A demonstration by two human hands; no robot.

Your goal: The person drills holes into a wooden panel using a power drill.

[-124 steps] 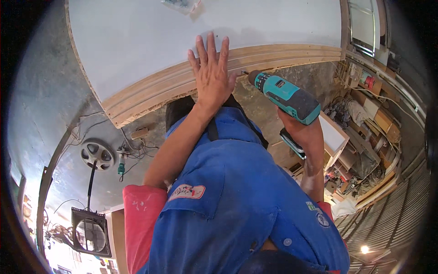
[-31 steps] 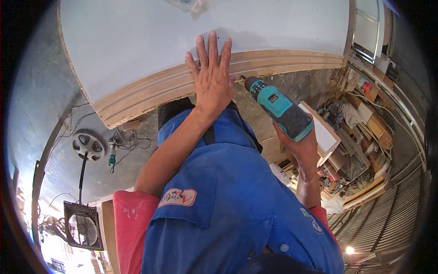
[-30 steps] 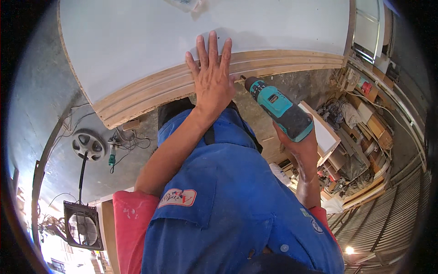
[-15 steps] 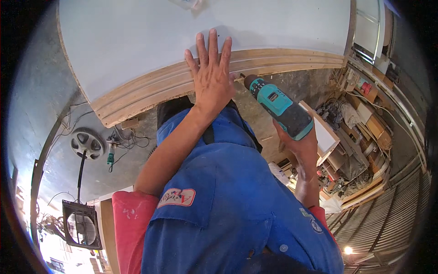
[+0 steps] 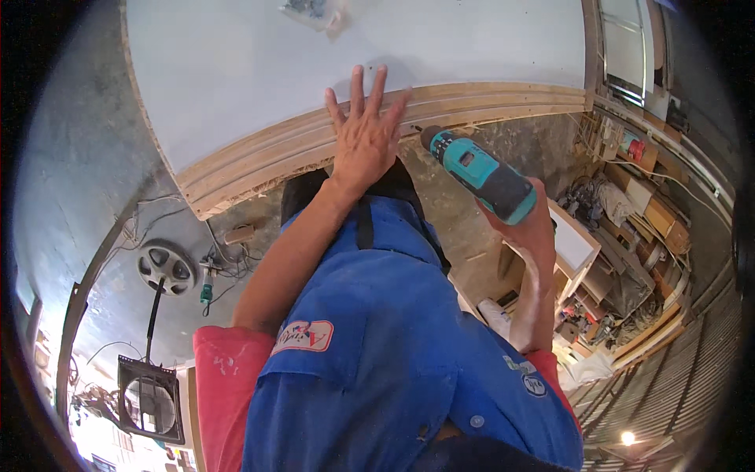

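My left hand point(image 5: 364, 141) lies open, fingers spread, across stacked wooden strips point(image 5: 263, 149) at the near edge of a white panel point(image 5: 236, 79). Its fingertips reach onto the white surface. In my right hand point(image 5: 535, 228) is a teal and black cordless drill point(image 5: 478, 175), gripped by its handle. The drill points up and left, with its dark bit end close to the strips' near edge, just right of my left hand. Whether the bit touches the wood is too small to tell.
A clear plastic bag point(image 5: 314, 12) of small dark pieces lies on the panel's far part. Wood offcuts and clutter point(image 5: 629, 228) fill the right side. On the left are a spoked wheel point(image 5: 166, 267), a green-ended corded tool point(image 5: 207, 287) and a black-framed fan point(image 5: 149, 401).
My left hand has drawn slightly back toward me, its fingers still spread. The drill stays near the same edge. The view has shifted, bringing more of the plastic bag into sight.
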